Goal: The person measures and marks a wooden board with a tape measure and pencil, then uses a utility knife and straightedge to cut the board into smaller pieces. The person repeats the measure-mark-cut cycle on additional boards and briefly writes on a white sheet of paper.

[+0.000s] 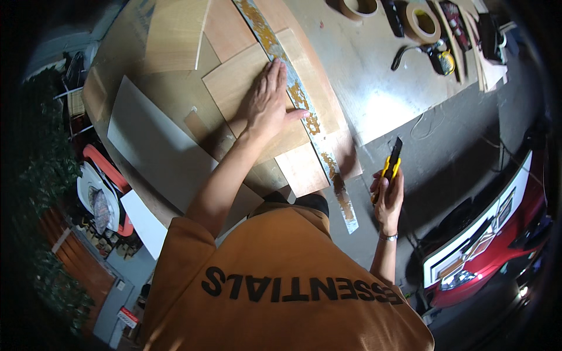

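Observation:
My left hand (269,100) lies flat on a thin wooden sheet (234,76), its fingers stretched out and its fingertips and thumb touching a long metal straightedge (297,93) with worn brown and pale-blue patches. The straightedge runs over the sheet and other thin wood pieces, and its near end sticks out past the table edge. Off the table's near side on the right, my right hand (387,196) is closed around a yellow utility knife (392,167), whose dark blade points away from me. A smaller pale wood piece (301,169) lies under the straightedge, close to my body.
A white board (158,140) lies left on the table (369,76). Far right are tape rolls (421,23), a yellow-and-black tape measure (445,62) and wooden strips (449,41). A red car (486,257) with a white framed panel on it stands at right.

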Demonstrator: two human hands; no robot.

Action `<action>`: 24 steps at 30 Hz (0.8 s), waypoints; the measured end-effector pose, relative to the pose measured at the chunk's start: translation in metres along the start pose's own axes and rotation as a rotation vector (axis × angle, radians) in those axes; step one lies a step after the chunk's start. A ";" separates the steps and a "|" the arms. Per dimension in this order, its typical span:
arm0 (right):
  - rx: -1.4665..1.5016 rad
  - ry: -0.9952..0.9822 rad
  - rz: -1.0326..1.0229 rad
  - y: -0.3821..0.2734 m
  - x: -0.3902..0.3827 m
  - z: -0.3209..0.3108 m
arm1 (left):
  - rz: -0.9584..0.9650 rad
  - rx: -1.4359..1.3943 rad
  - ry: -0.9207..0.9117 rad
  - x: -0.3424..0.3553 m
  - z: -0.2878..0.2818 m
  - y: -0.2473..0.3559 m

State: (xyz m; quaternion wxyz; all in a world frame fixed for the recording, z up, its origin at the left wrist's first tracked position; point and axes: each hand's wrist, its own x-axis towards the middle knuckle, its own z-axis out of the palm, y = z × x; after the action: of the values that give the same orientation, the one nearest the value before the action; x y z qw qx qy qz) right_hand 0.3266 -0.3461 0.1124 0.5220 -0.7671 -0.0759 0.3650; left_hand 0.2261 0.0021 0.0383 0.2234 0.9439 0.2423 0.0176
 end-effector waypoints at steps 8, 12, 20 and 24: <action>-0.281 -0.190 -0.104 -0.079 0.116 0.092 | -0.173 0.077 -0.150 0.005 -0.008 0.021; -0.680 -0.205 -0.677 -0.093 0.208 0.174 | -0.294 0.169 -0.316 0.011 -0.009 0.031; -0.948 -0.163 -0.519 -0.104 0.254 0.236 | -0.273 0.095 -0.164 0.003 -0.004 0.026; -0.980 -0.158 -0.558 -0.104 0.250 0.239 | -0.287 0.029 -0.174 0.003 -0.004 0.024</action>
State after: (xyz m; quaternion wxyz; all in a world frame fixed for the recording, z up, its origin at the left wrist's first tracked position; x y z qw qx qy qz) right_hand 0.3817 0.0027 0.0359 0.1747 -0.8410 -0.4748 0.1919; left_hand 0.2395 -0.0136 0.0525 0.2302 0.9006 0.3548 -0.0999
